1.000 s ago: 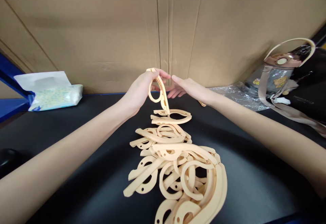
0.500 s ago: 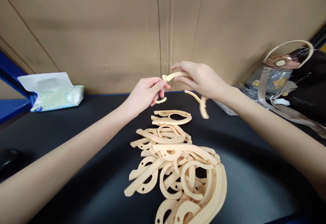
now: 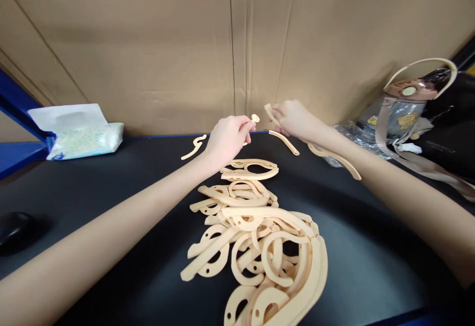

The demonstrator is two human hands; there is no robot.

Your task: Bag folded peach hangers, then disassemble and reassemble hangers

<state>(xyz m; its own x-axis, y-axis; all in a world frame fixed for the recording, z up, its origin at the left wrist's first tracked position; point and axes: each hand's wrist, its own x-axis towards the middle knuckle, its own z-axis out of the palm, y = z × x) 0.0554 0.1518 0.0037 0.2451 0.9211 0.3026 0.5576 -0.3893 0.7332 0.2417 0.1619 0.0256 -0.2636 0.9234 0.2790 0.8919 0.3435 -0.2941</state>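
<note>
My left hand (image 3: 230,135) pinches a beige plastic hanger part; its small rounded end (image 3: 255,118) sticks out past the fingertips. To its right, my right hand (image 3: 293,118), blurred, is closed on a beige hanger arm (image 3: 270,112). Under my right forearm shows a longer curved hanger piece (image 3: 339,160); I cannot tell whether the hand also holds it. A slim hanger arm (image 3: 285,143) lies below the right hand. Left of my left wrist is a hooked hanger piece (image 3: 193,148). A pile of folding hangers (image 3: 256,247) runs towards me.
On the black tabletop (image 3: 122,207) a pack of tissues (image 3: 85,138) stands at the left, with a black mouse (image 3: 15,229) nearer. At the right are a strapped water bottle (image 3: 406,111) and clear plastic wrap (image 3: 356,140). A cardboard wall (image 3: 166,54) stands behind.
My hands have drawn apart: the right hand's hanger arm has come away from the left fingertips. The hooked piece by my left wrist has come into view.
</note>
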